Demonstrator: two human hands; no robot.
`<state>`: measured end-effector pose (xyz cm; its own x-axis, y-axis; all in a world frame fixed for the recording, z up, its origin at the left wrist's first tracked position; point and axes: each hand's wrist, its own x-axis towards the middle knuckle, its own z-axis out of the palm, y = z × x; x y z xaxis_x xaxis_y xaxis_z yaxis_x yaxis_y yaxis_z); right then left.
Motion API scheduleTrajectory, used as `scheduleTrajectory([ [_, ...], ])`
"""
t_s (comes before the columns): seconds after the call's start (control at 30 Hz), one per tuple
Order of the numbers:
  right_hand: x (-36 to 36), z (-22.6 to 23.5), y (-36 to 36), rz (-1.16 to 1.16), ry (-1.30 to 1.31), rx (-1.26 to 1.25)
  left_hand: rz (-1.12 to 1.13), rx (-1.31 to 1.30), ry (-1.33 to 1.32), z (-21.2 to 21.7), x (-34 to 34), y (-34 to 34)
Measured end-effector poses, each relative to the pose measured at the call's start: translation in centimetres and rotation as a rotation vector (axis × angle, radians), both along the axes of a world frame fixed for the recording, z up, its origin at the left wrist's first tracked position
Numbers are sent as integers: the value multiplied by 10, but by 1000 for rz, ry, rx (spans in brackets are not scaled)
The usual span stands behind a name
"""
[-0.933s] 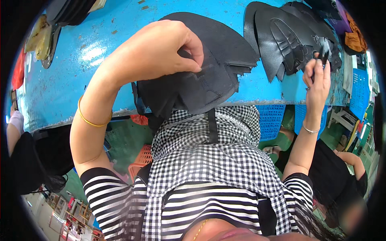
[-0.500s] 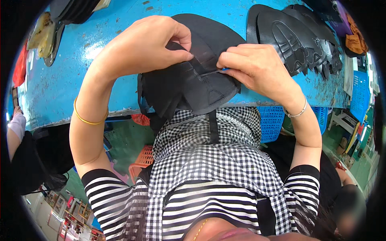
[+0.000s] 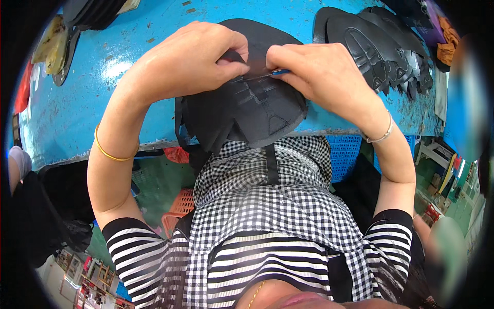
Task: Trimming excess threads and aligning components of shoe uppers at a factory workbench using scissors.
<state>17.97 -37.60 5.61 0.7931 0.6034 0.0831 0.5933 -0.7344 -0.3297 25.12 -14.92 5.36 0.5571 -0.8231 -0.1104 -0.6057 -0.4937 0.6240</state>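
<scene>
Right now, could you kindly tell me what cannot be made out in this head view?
- Most of the blue tool: in the head view, the right hand covers it.
- Whether the left hand pinches the black sheet: in the head view, its own fingers hide the contact.
- The far end of the dark stack at upper left: cut off by the head view's top edge.

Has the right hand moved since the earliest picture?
Yes: the right hand moved leftward over the blue table, from the glossy black pieces to the matte black pieces.
</scene>
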Motion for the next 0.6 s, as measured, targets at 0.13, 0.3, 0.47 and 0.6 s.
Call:
scheduleTrajectory([
  [0.13,-1,5,-10,-62,23,-15,-14,-22,102,0,-1,5],
  [0.3,13,-4,0,0,51,20,-29,-44,66,-4,1,4],
  [0.47,18,-2,-7,-68,107,3,-6,-10,90,1,5,1],
  [0.6,7,13,-20,-134,66,128,245,-342,149,-7,0,19],
])
